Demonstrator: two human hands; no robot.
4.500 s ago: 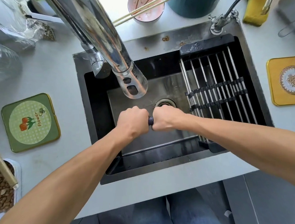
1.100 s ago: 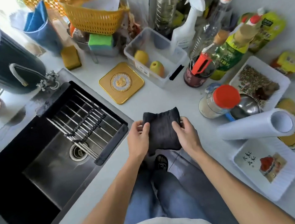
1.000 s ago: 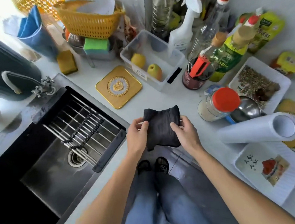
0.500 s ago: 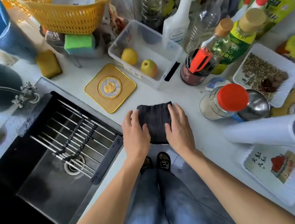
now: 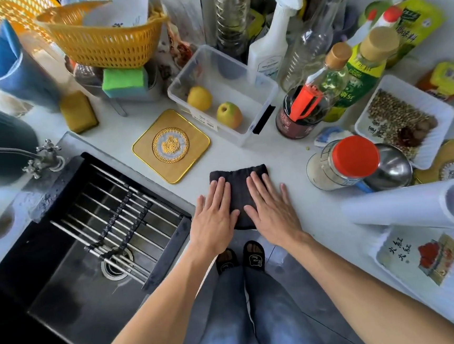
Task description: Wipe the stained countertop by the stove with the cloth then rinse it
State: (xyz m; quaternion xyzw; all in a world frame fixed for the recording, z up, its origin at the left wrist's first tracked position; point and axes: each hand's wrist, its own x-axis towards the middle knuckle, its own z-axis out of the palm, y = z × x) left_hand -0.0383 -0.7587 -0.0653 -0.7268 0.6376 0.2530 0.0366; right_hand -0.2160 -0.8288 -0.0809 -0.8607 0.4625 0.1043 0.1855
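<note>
A dark folded cloth (image 5: 238,187) lies flat on the pale countertop (image 5: 301,220) near its front edge, just right of the sink (image 5: 72,267). My left hand (image 5: 214,216) rests flat on the cloth's left side with straight fingers. My right hand (image 5: 271,209) presses flat on its right side, fingers spread, with the outer fingers on the bare counter. The cloth's middle strip and far edge show between and beyond my hands.
A gold coaster (image 5: 171,145) lies just beyond the cloth. A clear tub (image 5: 265,91) with two fruits stands behind it. A red-lidded jar (image 5: 343,163), a steel bowl (image 5: 393,169) and a paper roll (image 5: 415,207) crowd the right. A drying rack (image 5: 119,208) spans the sink.
Earlier both hands gripped the cloth over the sink. Since then I carried it to the counter right of the sink, laid it down and flattened both hands on it.
</note>
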